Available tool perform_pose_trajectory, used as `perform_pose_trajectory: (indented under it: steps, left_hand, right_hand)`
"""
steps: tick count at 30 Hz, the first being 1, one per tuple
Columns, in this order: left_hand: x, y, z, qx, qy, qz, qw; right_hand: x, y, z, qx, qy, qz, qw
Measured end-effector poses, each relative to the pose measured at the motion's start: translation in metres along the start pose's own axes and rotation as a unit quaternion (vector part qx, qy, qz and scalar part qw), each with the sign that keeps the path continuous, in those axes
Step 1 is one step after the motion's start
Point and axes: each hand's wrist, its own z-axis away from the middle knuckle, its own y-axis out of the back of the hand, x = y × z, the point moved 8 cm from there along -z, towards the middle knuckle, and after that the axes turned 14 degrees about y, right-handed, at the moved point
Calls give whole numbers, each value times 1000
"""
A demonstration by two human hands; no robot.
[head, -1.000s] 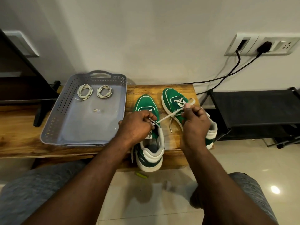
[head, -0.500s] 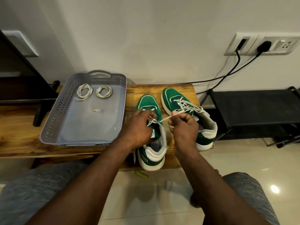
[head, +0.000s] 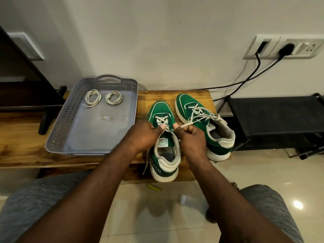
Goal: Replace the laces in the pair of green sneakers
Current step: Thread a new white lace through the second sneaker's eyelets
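Observation:
Two green sneakers stand toes-away on a wooden bench (head: 175,95). The left sneaker (head: 164,148) has its white lace (head: 162,121) crossed only at the lowest eyelets. My left hand (head: 143,135) grips the sneaker's left side and pinches the lace at the tongue. My right hand (head: 190,135) pinches the other lace end, which runs off to the right. One loose end hangs over the bench edge at the sneaker's left. The right sneaker (head: 206,127) carries a loosely tangled white lace (head: 201,114). Two coiled white laces (head: 93,98) (head: 114,97) lie in a grey tray (head: 57,127).
The grey perforated tray sits on the bench left of the sneakers, with small scraps (head: 105,117) inside. A black shoe rack (head: 273,120) stands right of the bench. Black cables (head: 245,81) run down from wall sockets (head: 284,49). A small green object (head: 154,187) lies on the tiled floor.
My right hand has come down and left from above the right sneaker to the left sneaker's tongue, drawing the lace end with it. My left hand stayed on the left sneaker.

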Motion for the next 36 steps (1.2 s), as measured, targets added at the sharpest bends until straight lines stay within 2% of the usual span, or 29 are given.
perform_pose_trajectory:
  steps: [9, 13, 18, 22, 24, 29, 32, 36]
  left_hand:
    - [-6, -12, -7, -55, 31, -48, 997]
    - [-4, -4, -8, -11, 40, -15, 999]
    - [-3, 4, 0, 46, 39, -17, 998]
    - [-5, 9, 5, 29, 22, 4, 999]
    - [-5, 15, 9, 13, 6, 72, 997]
    - [5, 28, 24, -79, -8, 307, 948]
    - [16, 37, 38, -134, -36, 390, 910]
    - [31, 46, 55, -187, -113, 464, 858]
  right_hand:
    - [-1, 4, 3, 18, 10, 28, 999]
    - [-8, 12, 4, 68, 36, 83, 994]
    - [-9, 9, 8, 77, 37, 84, 993]
    - [-7, 10, 9, 59, 17, 25, 998]
    - [-8, 8, 10, 40, 0, -39, 998]
    - [-31, 19, 12, 32, 27, -86, 995]
    - [-43, 23, 16, 32, 44, -85, 995]
    - [-65, 25, 18, 42, 69, -90, 993]
